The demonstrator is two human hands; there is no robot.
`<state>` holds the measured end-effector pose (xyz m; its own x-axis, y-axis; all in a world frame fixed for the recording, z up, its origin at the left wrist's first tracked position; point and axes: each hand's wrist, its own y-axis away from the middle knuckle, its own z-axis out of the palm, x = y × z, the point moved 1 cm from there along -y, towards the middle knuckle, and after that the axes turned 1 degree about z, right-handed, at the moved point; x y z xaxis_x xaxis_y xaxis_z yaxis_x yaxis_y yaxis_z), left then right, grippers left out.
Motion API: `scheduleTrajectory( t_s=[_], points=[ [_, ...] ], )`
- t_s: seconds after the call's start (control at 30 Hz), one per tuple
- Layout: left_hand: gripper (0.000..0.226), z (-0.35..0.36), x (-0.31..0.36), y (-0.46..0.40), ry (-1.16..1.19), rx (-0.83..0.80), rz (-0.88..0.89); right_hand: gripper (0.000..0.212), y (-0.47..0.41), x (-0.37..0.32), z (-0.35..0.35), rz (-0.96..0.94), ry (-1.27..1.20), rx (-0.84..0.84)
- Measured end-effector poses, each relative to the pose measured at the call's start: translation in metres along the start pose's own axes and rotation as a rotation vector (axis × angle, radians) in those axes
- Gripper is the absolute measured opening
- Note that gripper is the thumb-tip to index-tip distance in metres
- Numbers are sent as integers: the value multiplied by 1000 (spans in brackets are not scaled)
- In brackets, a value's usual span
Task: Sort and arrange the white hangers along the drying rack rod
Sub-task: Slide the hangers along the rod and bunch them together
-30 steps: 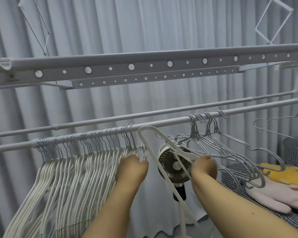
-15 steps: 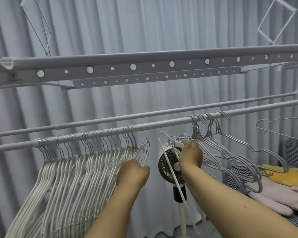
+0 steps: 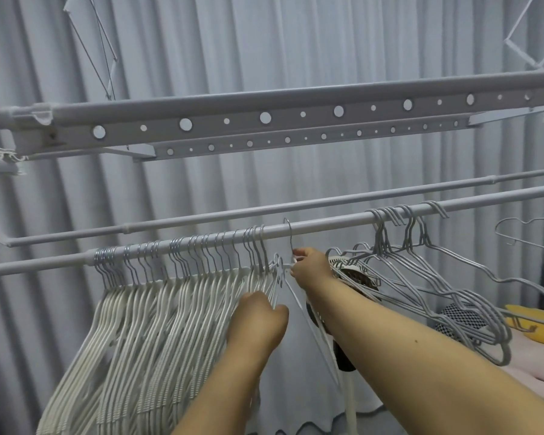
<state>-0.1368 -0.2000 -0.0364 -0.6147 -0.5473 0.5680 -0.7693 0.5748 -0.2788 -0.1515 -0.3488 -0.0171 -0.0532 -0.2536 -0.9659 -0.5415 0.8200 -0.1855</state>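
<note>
White hanger (image 3: 299, 296) pinched by right hand (image 3: 311, 271), hook over rod (image 3: 327, 226)

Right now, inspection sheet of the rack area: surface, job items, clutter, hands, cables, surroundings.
Surface: front rod carries every hanger seen; the rod behind it is bare.
Job's things: white hangers packed at the left; one white hanger with its hook on the rod beside the pack.
Clutter: grey wire hangers tangled at the right; fan behind them.
Hands: left hand grips the pack's end; right hand pinches the single hanger's neck.
Cables: nothing seen.
Surroundings: curtain behind; perforated bars overhead; yellow and pink cloth at the right.
</note>
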Motion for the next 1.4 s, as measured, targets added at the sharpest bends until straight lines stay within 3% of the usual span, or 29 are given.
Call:
scheduleTrajectory(
  t_s=[0.2, 0.33, 0.7, 0.83, 1.1, 1.4],
  points=[
    [33, -2, 2, -1, 49, 64, 24, 44, 8, 1, 12, -15, 32, -107],
    [36, 0, 13, 1, 126, 136, 69, 36, 13, -1, -3, -20, 49, -100],
    [35, 20, 68, 11, 287, 135, 236, 29, 34, 13, -117, -50, 464, 422],
    [27, 31, 95, 17, 336, 52, 274, 33, 40, 15, -154, -54, 676, 510],
    [23, 71, 144, 13, 509, -262, 216, 38, 30, 25, -202, 60, 803, 322],
    [47, 117, 191, 3, 775, -489, -38, 39, 26, 36, -227, 79, 815, 72]
  ],
)
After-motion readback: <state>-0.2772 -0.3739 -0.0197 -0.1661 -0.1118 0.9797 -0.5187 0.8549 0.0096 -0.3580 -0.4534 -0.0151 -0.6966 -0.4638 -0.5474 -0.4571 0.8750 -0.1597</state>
